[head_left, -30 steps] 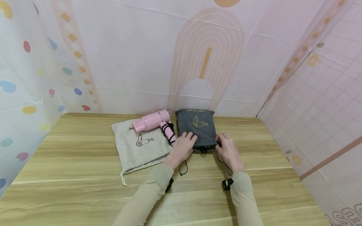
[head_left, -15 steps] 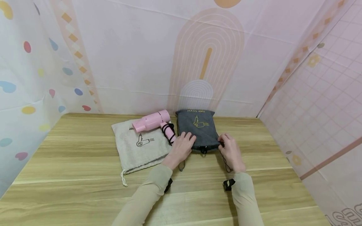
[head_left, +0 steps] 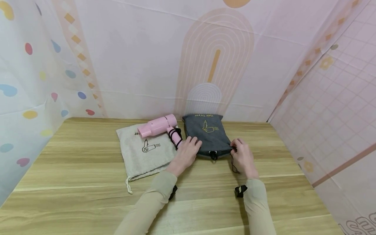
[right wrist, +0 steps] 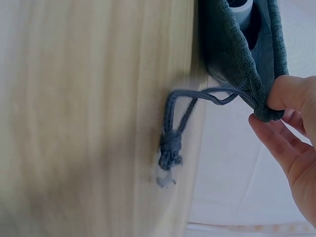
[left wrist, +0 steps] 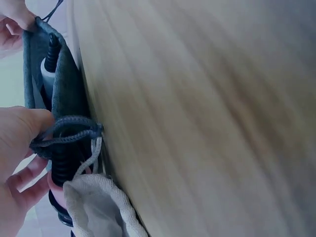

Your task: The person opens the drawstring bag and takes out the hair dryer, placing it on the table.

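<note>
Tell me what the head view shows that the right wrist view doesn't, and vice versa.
Only the head view shows the pink plastic hair dryer, beige fabric pouch and left hand. Only the right wrist view plainly shows the bulky knot on the dark grey braided cord. Both show the wooden tabletop and right hand pinching the dark grey fabric pouch.

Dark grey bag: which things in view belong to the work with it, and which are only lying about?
In the work, it seems:
dark grey bag, its mouth held by left hand and right hand
light-coloured object inside it

Only lying about:
pink hair dryer
pale bag, partly under it
</note>
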Action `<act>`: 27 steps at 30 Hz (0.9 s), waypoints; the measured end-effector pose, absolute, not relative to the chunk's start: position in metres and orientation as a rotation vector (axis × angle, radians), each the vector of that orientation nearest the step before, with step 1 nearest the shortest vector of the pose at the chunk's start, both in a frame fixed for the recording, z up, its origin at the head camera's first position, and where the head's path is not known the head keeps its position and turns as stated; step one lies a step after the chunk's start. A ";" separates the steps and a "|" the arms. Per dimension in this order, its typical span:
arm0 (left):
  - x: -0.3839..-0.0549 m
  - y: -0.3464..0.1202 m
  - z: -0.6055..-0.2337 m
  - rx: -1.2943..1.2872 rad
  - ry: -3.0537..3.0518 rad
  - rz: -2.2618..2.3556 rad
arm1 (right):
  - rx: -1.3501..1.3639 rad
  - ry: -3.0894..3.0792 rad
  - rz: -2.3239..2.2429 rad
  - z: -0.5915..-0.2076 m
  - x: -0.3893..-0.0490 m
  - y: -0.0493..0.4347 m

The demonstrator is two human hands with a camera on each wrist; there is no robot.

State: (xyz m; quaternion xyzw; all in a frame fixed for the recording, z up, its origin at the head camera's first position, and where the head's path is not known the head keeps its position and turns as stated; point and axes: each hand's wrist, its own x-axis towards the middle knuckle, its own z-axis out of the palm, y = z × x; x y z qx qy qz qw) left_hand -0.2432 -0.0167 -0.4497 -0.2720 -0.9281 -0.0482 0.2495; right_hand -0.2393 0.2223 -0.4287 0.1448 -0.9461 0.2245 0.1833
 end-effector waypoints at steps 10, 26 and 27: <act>-0.243 -0.019 -0.451 -0.743 -2.521 -0.144 | 0.402 -2.668 0.618 -0.431 -0.240 0.227; -0.241 -0.020 -0.451 -0.751 -2.575 -0.127 | 0.394 -2.750 0.515 -0.430 -0.229 0.216; -0.240 -0.020 -0.450 -0.751 -2.586 -0.126 | 0.408 -2.750 0.485 -0.429 -0.228 0.213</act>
